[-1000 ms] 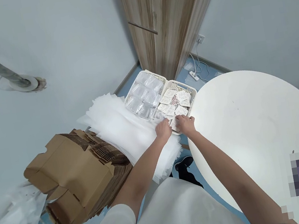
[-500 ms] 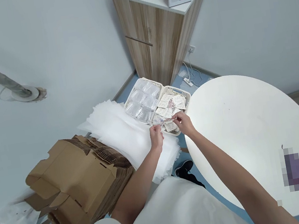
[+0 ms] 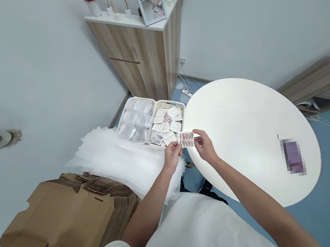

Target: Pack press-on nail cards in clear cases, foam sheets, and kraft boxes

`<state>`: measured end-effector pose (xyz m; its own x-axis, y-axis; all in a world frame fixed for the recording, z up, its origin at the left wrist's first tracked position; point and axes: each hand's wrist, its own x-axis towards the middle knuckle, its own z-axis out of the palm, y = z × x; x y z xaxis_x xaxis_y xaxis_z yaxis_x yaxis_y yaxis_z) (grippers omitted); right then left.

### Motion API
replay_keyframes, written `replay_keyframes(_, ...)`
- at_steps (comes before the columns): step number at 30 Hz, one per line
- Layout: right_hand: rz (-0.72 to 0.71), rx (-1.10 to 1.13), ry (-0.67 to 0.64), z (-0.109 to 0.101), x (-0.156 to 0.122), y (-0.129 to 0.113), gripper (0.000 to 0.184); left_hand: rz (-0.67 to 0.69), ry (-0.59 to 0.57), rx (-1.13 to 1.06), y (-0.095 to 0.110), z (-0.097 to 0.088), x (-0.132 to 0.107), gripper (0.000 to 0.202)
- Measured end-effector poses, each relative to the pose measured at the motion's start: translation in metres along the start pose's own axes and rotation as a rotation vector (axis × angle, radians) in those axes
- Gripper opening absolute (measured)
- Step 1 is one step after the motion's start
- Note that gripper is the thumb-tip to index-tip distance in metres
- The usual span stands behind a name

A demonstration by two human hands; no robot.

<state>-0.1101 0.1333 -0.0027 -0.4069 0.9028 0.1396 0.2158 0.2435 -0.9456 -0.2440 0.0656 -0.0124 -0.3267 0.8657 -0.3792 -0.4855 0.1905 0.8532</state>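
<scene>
Between my two hands is a small pack of press-on nails (image 3: pixel 187 139), its rows of tapered nails facing me. The fingers of my left hand (image 3: pixel 172 156) pinch its left edge. At its right edge, my right hand (image 3: pixel 204 145) grips it between thumb and fingers. Just beyond my hands stands a white basket (image 3: pixel 183 110) of printed cards (image 3: pixel 175 126), with one nail pack (image 3: pixel 167 117) showing among them. Beside it, another white basket (image 3: pixel 118 127) holds clear plastic packets (image 3: pixel 135 117). A clear bag with something purple in it (image 3: pixel 156 137) lies at the near side of the baskets.
A round white table (image 3: pixel 241 127) stands at my right, with a blurred purple object (image 3: pixel 293 156) on it. At my left are white foam sheets (image 3: pixel 107 154) and a stack of flattened cardboard boxes (image 3: pixel 62 212). A wooden cabinet (image 3: pixel 140 51) fills the corner.
The pack was nearly edge-on over the card basket; now its nail side faces me, nearer the table. My view has turned to the right.
</scene>
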Motion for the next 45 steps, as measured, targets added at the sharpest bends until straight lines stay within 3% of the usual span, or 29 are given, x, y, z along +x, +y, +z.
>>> replay_keyframes(8,0.166,0.162,0.115,-0.075,-0.041,0.004,0.039,0.061,-0.146,0.228,-0.021,0.062,-0.02,0.023)
replay_keyframes(16,0.323,0.279,0.169,-0.18,-0.097,0.034,0.03,-0.005,-0.329,0.388,-0.075,0.147,-0.056,0.022)
replay_keyframes(23,0.4,0.406,0.225,-0.24,-0.135,0.054,0.028,-0.012,-0.3,0.457,-0.108,0.201,-0.077,0.022)
replay_keyframes(30,0.417,0.47,0.209,-0.256,-0.152,0.064,0.029,-0.057,-0.31,0.473,-0.113,0.209,-0.09,0.028)
replay_keyframes(37,0.415,0.479,0.032,-0.262,-0.152,0.058,0.035,0.0,-0.278,0.49,-0.103,0.206,-0.078,0.025)
replay_keyframes(45,0.441,0.455,0.106,-0.253,-0.147,0.055,0.028,0.031,-0.389,0.527,-0.09,0.202,-0.065,0.019)
